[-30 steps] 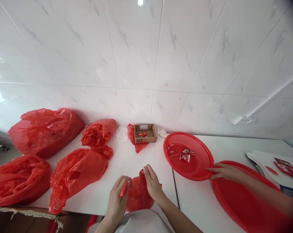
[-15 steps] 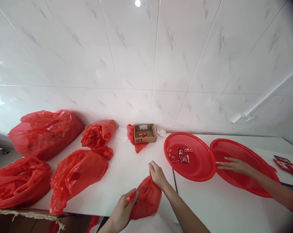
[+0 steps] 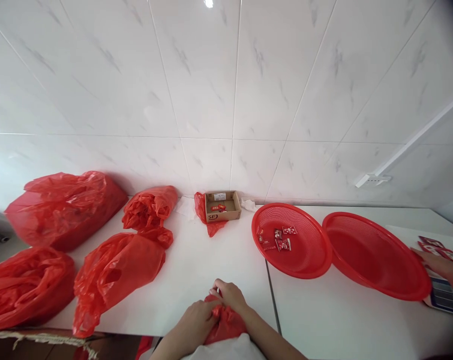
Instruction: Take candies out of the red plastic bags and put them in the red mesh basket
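Close against the front of my body, a red plastic bag (image 3: 228,327) is bunched up between my two hands. My left hand (image 3: 196,320) is closed on the bag's gathered top from the left side. From the right, my right hand (image 3: 230,296) pinches the same gathered plastic, its fingers bent and almost meeting the left ones. What the bag contains is hidden. Beyond my hands stands a small cardboard box (image 3: 232,215) with a few red packets (image 3: 218,208) inside. To the right, a round red plastic basket (image 3: 294,265) holds several small red wrapped packets (image 3: 283,245).
Several red plastic bags (image 3: 121,267) are heaped on the table's left side. An empty second red basket (image 3: 380,260) overlaps the first. At the far right a co-worker's hand (image 3: 432,261) reaches by red packs (image 3: 442,250). A cardboard carton (image 3: 34,345) sits below the left edge.
My hands have come together and drawn nearer my body, with the bag lower and its top bunched between them. The co-worker's hand has left the right basket and moved right.
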`<state>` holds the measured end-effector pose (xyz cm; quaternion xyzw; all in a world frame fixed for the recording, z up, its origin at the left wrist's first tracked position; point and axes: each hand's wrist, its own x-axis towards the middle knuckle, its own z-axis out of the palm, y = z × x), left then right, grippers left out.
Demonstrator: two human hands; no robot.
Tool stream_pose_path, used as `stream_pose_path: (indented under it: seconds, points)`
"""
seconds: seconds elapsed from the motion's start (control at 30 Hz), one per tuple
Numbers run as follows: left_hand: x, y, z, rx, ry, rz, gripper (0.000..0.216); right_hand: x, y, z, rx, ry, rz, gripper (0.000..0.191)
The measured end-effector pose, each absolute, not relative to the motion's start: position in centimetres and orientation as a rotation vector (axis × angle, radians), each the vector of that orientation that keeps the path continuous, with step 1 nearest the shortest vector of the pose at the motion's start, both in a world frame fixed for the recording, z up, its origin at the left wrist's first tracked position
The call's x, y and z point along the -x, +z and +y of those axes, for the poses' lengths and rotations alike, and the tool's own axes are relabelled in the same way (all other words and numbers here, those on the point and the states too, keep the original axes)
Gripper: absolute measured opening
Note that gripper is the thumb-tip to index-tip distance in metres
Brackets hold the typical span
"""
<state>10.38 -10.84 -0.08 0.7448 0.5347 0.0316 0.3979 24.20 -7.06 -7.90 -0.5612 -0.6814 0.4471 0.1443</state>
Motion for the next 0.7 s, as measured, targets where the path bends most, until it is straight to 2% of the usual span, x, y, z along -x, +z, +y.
stream_pose_path:
  seconds: [0.13, 0.3, 0.47, 0.6, 0.7]
  points:
    - [-10.5, 0.8, -11.0, -1.747, 0.264, 1.261, 0.029, -25.8, -7.5, -5.7, 1.609, 1.224, -1.701, 0.012]
    - [-10.0, 2.3, -12.0, -1.470, 0.630, 1.286, 0.040, -30.2, -4.4, -1.4, 1.529, 1.001, -1.389, 0.025]
    - [-8.8, 1.7, -12.7, -1.589, 0.690, 1.316, 0.037, -31.6, -2.8, 1.7, 1.530, 0.651, -1.644, 0.036]
    - [-8.2, 1.4, -13.0, -1.842, 0.781, 1.314, 0.031, -31.8, -4.7, 3.0, 1.615, 0.304, -1.835, 0.042]
    - [-8.0, 1.6, -13.2, -2.016, 0.834, 1.286, 0.024, -32.0, -7.1, 3.2, 1.671, 0.218, -1.941, 0.043]
